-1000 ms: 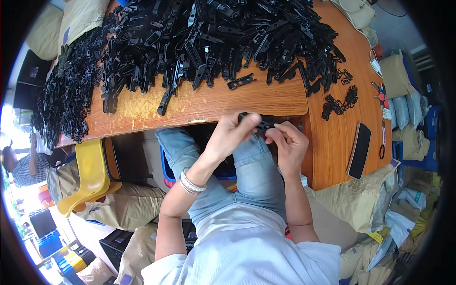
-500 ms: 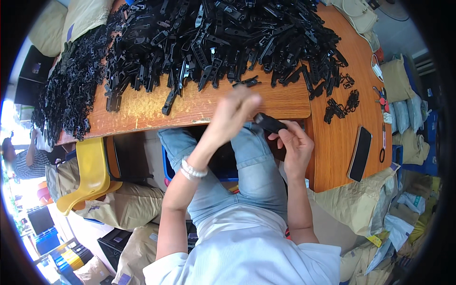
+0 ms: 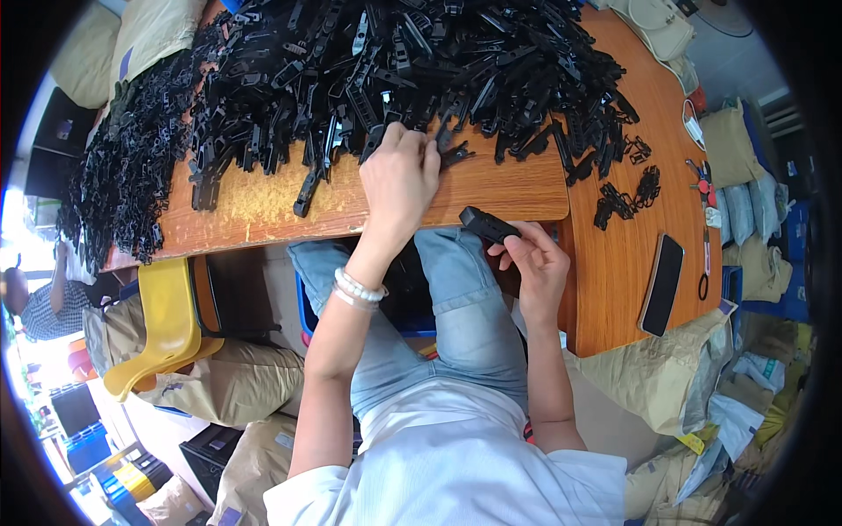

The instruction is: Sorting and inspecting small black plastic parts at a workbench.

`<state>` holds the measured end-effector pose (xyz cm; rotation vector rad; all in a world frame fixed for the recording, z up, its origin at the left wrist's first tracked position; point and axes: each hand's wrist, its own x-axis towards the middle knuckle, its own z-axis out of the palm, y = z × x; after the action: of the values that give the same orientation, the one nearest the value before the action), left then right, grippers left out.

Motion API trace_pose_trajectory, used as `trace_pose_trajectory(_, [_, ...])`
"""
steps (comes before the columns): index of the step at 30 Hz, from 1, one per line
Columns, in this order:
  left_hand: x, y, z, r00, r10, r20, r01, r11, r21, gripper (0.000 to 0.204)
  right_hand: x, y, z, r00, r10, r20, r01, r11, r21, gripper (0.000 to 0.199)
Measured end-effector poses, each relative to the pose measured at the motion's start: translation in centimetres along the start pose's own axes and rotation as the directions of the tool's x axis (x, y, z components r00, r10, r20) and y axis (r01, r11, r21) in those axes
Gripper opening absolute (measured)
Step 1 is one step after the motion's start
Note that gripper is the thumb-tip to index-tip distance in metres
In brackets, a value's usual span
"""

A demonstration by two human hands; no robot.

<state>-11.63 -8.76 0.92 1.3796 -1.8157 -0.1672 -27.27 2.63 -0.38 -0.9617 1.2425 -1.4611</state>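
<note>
Step in hand: picking a fresh piece; the left hand [image 3: 399, 180] reaches onto the wooden table [image 3: 491, 188] and its fingers curl narrow over a small black plastic part [image 3: 456, 156] at the near fringe of the heap of black parts [image 3: 395, 61]. Whether the piece is truly pinched I cannot tell; the fingertips hide it.
Right hand: the right hand [image 3: 535, 263] is closed about a black oblong piece [image 3: 488, 225], held off the table's near edge above the lap, one end sticking out toward 10 o'clock.
Where the pieces lie: the heap fills the table from 9 through 12 to 2 o'clock of the left hand; the held oblong sits at about 4 o'clock of that hand, well apart from it.
Next move calls for: by my judgement, a firm pinch on a single part without dragging its tangled neighbours, then bringing it down toward 4 o'clock to meet the oblong piece, ends lined up.
Risk: the parts interlock, so several may lift together.
Round about: a dark phone [image 3: 662, 285] lies at 3 o'clock of the right hand; a yellow chair [image 3: 167, 324] stands at 8 o'clock of the left hand.
</note>
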Motion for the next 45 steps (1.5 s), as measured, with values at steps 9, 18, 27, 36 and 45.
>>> trace_pose_trajectory(9, [-3.2, 0.1, -4.5, 0.678, -0.139, 0.722, 0.732, 0.222, -0.644, 0.013, 3.1, -1.9, 0.7, 0.907, -0.157, 0.39, 0.198, 0.978, -0.068, 0.019])
trace_pose_trajectory(18, [-4.3, -1.1, -4.5, 0.619, -0.142, 0.772, 0.689, 0.57, -0.447, 0.029, 3.8, 1.5, 1.4, 0.916, -0.169, 0.364, 0.271, 0.93, -0.25, 0.019])
trace_pose_trajectory(27, [-5.7, 0.7, -5.1, 0.806, -0.062, 0.588, 0.44, 0.727, -0.527, 0.037, 3.0, 0.0, 2.4, 0.916, -0.235, 0.325, 0.317, 0.921, -0.226, 0.022])
trace_pose_trajectory(36, [-6.4, 0.3, -5.9, 0.831, -0.053, 0.553, 0.452, 0.644, -0.617, 0.031, 2.6, -1.2, 2.1, 0.9, -0.202, 0.387, 0.301, 0.929, -0.214, 0.024])
trace_pose_trajectory(45, [-4.1, -8.9, -8.7, 0.908, -0.354, -0.223, 0.301, 0.923, -0.241, 0.005, 0.9, 0.1, 3.3, 0.798, -0.03, 0.603, 0.195, 0.958, -0.21, 0.025])
